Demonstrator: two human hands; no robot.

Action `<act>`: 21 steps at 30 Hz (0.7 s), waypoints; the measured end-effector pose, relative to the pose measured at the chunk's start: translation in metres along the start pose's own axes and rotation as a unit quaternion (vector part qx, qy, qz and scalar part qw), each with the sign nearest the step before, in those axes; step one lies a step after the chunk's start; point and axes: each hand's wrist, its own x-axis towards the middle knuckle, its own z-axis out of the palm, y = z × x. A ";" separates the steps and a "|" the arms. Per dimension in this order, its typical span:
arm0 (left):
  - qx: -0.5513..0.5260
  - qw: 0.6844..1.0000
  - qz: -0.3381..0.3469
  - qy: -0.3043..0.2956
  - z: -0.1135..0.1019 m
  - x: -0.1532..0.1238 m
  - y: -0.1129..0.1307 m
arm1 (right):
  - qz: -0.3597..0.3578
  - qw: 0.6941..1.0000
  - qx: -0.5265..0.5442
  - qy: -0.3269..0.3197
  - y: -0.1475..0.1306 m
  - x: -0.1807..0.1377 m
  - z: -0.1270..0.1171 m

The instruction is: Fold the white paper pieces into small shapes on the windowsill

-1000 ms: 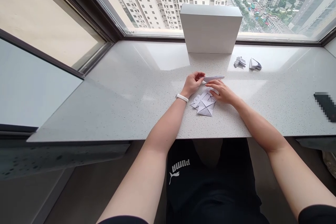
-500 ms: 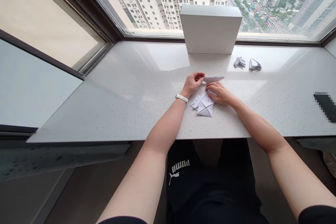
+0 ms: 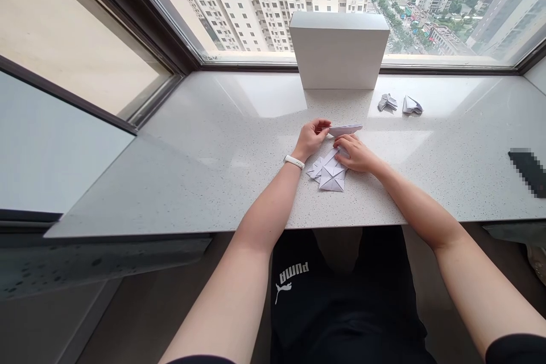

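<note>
My left hand (image 3: 312,139) pinches the left end of a folded sheet of white paper (image 3: 345,130), a long narrow shape that tapers to the right. Just below that paper lies my right hand (image 3: 353,153). Its fingers point left near the lower edge, with the thumb apart from them; whether they touch the paper is hard to see. Under and in front of the right hand, several folded paper pieces (image 3: 331,179) overlap on the counter. The front one is a square with creases meeting in its middle. The hand partly covers the pieces behind it.
A white box (image 3: 339,57) stands upright against the window. Two small folded paper figures (image 3: 387,102) sit at the right back. A dark pixelated object (image 3: 529,172) lies at the far right. The speckled counter (image 3: 239,182) has its front edge before my lap.
The view has shifted slightly. Both hands, the held paper and the pieces below stay practically where they were relative to each other.
</note>
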 end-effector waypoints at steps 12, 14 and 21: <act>-0.006 1.000 0.005 -0.005 -0.001 -0.002 0.002 | 0.019 1.000 0.012 -0.014 -0.008 0.001 -0.008; -0.005 1.000 0.004 -0.005 -0.001 -0.001 0.000 | 0.021 0.999 0.031 -0.011 -0.006 0.000 -0.009; -0.010 1.000 0.002 -0.003 0.000 -0.001 -0.001 | 0.040 0.994 0.104 0.011 -0.001 0.000 -0.013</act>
